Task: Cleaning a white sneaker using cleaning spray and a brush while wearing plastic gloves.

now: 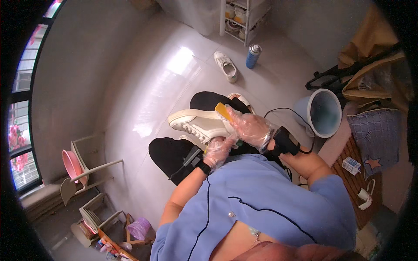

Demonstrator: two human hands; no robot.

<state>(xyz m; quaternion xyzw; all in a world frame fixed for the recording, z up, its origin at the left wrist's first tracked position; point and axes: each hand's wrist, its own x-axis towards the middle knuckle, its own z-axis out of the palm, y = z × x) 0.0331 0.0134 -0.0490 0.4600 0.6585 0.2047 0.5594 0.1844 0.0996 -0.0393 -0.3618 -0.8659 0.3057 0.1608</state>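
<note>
A white lace-up sneaker (199,122) lies tilted above my lap, its toe to the left and the edge of its sole upward. My left hand (220,150), in a clear plastic glove, holds it at the opening by the heel end. In my gloved right hand (253,129) is a yellow brush (223,112), its bristles against the side of the sole near the heel. Black devices are strapped to both wrists. The matching white sneaker (226,67) stands on the floor ahead, beside a blue spray can (253,56).
A light-blue bucket (325,112) stands at the right, near a cable from my right wrist. A shoe rack (243,21) is at the top. Left are a pink basin (72,166) and a purple basket (139,228). A small box (352,165) lies on a brown mat (351,186).
</note>
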